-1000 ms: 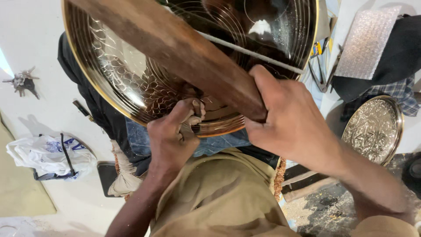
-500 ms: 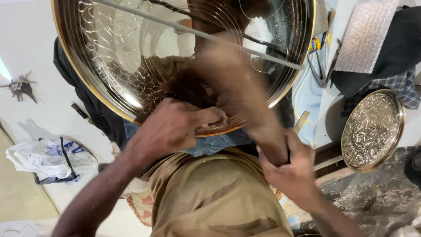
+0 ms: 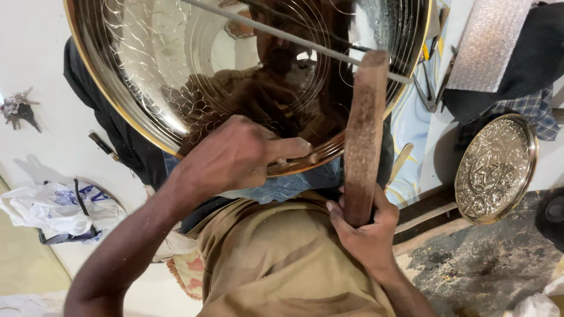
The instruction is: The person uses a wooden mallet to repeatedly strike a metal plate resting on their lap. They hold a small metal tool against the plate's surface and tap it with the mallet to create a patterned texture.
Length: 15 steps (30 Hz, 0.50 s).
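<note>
Head cam looks straight down over the person's lap, so going L to R. Far L, a small bunch of keys (image 3: 14, 108) lies on the pale floor, and below it a crumpled plastic bag (image 3: 56, 210) sits well apart from the work, both out of the arms' way. Centre: a big engraved brass tray (image 3: 194, 76) is propped tilted against the person's knees, polished face up toward the cam, its lower rim resting at the lap so it can't slide off. The left hand (image 3: 235, 155) is closed around a thin punch-like tool (image 3: 294, 157), tip pressed at the tray's lower rim near the gold-coloured edge; fingers wrapped tight, thumb along the shaft, prob. to keep the tip from skating on the curve. Just R of it, the right hand (image 3: 364, 232) is clamped on the bottom end of a wooden mallet (image 3: 364, 132), held upright with the head up over the tray's R part, apart from the tool. Room: L forearm has free space on the L; betw. the two hands there's only a narrow gap over the lap. Tray's R rim is near pliers (image 3: 432, 94) lying on the floor. Further R, a smaller embossed tray (image 3: 496, 167) leans by a wood plank (image 3: 429, 226), well clear of the mallet.
</note>
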### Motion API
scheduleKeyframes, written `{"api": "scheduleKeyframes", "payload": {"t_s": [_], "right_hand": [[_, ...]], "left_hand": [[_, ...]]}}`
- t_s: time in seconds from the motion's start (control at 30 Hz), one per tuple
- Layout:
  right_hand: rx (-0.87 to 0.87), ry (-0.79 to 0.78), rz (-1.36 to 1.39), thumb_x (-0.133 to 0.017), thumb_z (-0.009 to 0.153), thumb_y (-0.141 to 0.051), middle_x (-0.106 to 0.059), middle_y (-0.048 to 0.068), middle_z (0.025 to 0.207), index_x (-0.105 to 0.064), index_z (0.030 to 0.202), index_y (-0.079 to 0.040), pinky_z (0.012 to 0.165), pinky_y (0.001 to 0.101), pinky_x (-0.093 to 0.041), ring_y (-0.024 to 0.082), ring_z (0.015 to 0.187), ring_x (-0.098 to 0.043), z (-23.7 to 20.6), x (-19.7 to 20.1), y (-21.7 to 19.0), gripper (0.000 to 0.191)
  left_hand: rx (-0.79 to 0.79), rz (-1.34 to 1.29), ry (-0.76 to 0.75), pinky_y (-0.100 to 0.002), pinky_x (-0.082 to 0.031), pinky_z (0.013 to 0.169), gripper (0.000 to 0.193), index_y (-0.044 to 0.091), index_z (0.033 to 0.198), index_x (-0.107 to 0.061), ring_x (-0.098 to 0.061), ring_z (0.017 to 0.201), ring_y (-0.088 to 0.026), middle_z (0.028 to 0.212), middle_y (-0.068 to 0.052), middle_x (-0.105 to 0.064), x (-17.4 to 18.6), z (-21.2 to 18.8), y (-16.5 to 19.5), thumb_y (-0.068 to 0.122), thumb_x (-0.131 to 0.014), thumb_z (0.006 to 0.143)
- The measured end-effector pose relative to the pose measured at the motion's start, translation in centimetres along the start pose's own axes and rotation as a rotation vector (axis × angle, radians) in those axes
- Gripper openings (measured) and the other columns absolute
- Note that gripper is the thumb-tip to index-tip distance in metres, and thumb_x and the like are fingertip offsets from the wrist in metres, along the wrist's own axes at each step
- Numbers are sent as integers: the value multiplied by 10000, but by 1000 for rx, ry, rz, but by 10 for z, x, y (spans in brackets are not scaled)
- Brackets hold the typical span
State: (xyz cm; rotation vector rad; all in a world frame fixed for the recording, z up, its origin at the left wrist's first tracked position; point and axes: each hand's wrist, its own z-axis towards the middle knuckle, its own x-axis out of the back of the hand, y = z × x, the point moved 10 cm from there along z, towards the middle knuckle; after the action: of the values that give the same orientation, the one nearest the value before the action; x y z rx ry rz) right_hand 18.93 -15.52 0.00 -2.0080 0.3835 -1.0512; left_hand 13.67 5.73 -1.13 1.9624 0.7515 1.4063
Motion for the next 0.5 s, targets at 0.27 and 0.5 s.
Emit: {"api": "scheduleKeyframes", "payload": {"t_s": [0.27, 0.5], "right_hand": [[193, 94, -82, -855, 762, -56, -691, 39, 767, -660, 940, -13, 633, 253, -520, 84, 681, -655, -9, 7, -17, 268], [75, 104, -166, -809, 768, 11, -660, 131, 747, -645, 914, 51, 620, 289, -522, 151, 698, -668, -4, 1, -9, 222]], "left_hand": [[-27, -41, -98, -356, -481, 449, 664, 291, 1362, -648, -540, 439, -167, 530, -40, -568, 3, 10, 9, -46, -583, 794], [-187, -29, -61, -384, -496, 474, 621, 241, 1303, -695, -549, 416, -220, 558, -102, -634, 14, 11, 21, -63, -597, 770]]}}
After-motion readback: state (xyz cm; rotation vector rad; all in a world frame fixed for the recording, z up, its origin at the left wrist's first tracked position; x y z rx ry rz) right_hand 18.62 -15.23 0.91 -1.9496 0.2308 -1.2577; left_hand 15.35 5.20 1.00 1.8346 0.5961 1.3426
